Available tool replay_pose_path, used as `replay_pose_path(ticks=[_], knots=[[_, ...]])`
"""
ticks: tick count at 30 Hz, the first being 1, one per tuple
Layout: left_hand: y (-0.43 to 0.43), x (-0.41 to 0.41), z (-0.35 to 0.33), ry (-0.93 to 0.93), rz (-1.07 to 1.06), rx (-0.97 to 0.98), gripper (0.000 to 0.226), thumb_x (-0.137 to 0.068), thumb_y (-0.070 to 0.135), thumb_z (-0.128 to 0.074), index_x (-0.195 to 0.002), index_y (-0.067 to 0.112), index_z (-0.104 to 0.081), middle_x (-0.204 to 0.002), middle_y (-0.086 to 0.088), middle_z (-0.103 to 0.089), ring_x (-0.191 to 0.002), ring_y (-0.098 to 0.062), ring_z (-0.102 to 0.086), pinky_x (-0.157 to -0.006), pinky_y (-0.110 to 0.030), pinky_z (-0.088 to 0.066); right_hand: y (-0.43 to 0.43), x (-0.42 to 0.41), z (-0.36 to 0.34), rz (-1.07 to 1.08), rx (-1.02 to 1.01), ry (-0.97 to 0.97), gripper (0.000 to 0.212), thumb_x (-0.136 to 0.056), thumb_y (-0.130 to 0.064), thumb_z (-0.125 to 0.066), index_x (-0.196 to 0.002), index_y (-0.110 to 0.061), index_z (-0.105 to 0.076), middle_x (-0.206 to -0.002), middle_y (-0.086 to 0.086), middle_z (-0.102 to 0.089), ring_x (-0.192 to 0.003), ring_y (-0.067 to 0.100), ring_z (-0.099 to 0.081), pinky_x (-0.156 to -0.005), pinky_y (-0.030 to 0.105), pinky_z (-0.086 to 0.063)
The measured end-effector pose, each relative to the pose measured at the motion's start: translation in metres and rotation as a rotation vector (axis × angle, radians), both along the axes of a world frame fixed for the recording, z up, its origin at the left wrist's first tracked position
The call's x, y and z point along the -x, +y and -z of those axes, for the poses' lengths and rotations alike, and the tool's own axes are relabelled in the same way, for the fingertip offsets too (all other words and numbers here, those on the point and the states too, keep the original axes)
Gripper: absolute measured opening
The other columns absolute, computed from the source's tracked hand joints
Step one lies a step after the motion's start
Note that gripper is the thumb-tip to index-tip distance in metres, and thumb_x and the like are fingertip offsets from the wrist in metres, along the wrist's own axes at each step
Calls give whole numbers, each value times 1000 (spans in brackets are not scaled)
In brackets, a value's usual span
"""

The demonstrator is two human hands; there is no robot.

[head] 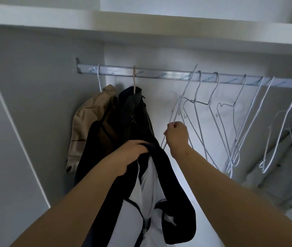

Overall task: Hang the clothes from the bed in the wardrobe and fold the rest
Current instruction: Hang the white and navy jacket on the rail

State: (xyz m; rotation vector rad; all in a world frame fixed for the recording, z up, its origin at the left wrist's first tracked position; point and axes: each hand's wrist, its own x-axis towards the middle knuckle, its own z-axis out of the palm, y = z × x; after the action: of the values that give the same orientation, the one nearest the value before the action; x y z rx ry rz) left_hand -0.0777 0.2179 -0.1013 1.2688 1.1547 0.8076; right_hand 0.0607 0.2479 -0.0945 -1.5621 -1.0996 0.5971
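Open wardrobe: the rail (pixel 159 74) already carries a tan coat (pixel 88 118), a dark jacket (pixel 132 107) and spare hangers (pixel 230 163). Left hand (pixel 132 152) clutches a navy-and-white jacket (pixel 152 202) below the rail, not yet hung; right hand (pixel 176 134) grips one wire hanger (pixel 177 113).

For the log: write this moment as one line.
left hand: holds jacket | right hand: grips hanger | on rail: tan coat, dark coat

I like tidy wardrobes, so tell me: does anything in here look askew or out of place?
Only mildly. The empty wire hangers on the rail hang bunched and slanted, some overlapping, and the one the right hand grips is tilted, its hook poking above the rail.
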Motion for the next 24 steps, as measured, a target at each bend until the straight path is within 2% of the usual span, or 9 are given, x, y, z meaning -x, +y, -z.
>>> replay_pose_path(ticks=[5,7,9,12,16,18,20,22,24], knots=[[3,11,3,-25,-32,-14,22,-91,3,-53,-94,18,-69,-91,-2,-68,-84,-13,-64,-70,-15,-52,-9,-2,0,16,-99,72,19,-99,-16,-35,-103,-11,-53,-91,5,-57,-79,18,-52,-73,29,-42],[4,13,3,-21,-50,-10,22,-90,4,-53,-91,20,-69,-90,-3,-68,-85,-15,-63,-72,-18,-51,-16,-2,8,27,-94,66,15,-97,-17,-39,-97,-14,-53,-77,-2,-53,-66,11,-49,-64,25,-39],[5,15,3,-14,-58,-11,22,-90,5,-53,-89,20,-69,-90,-4,-68,-84,-16,-63,-70,-19,-50,-27,0,19,63,-67,110,12,-92,-20,-46,-81,-18,-51,-65,-6,-46,-54,8,-41,-54,21,-34],[4,15,3,10,-57,-18,22,-91,5,-52,-93,18,-69,-92,-5,-68,-84,-16,-63,-67,-19,-50,-44,3,41,116,-30,178,25,-87,-21,-52,-66,-14,-39,-57,-6,-37,-50,9,-32,-51,22,-30],[-1,8,9,-23,-78,-53,23,-90,7,-53,-106,16,-67,-94,-2,-67,-79,-10,-62,-58,-14,-48,-68,1,66,113,32,143,38,-82,-16,-54,-60,-18,-24,-46,-12,-24,-39,7,-22,-42,15,-22],[-3,0,14,-22,-121,-111,35,-90,8,-53,-122,21,-57,-105,2,-61,-81,-5,-56,-60,-14,-43,-81,1,75,105,60,102,39,-81,-17,-55,-59,-19,-24,-48,-10,-23,-41,7,-20,-42,16,-21],[-5,-10,20,-19,-122,-177,59,-89,8,-53,-140,32,-35,-117,6,-47,-87,-5,-51,-65,-14,-39,-97,-2,84,95,77,76,40,-81,-18,-57,-58,-19,-24,-49,-9,-22,-46,8,-19,-45,20,-21],[-8,-19,22,-19,-66,-223,76,-88,5,-52,-145,41,-18,-131,4,-40,-99,-10,-48,-68,-13,-38,-115,-6,91,78,112,25,41,-80,-19,-58,-57,-19,-25,-47,-9,-23,-46,8,-20,-45,19,-21],[-14,-28,20,56,10,-247,81,-87,4,-51,-145,45,-12,-141,2,-35,-98,-11,-49,-65,-12,-41,-138,-14,96,81,153,-21,40,-80,-20,-59,-55,-19,-28,-46,-8,-25,-47,8,-23,-47,21,-23]])
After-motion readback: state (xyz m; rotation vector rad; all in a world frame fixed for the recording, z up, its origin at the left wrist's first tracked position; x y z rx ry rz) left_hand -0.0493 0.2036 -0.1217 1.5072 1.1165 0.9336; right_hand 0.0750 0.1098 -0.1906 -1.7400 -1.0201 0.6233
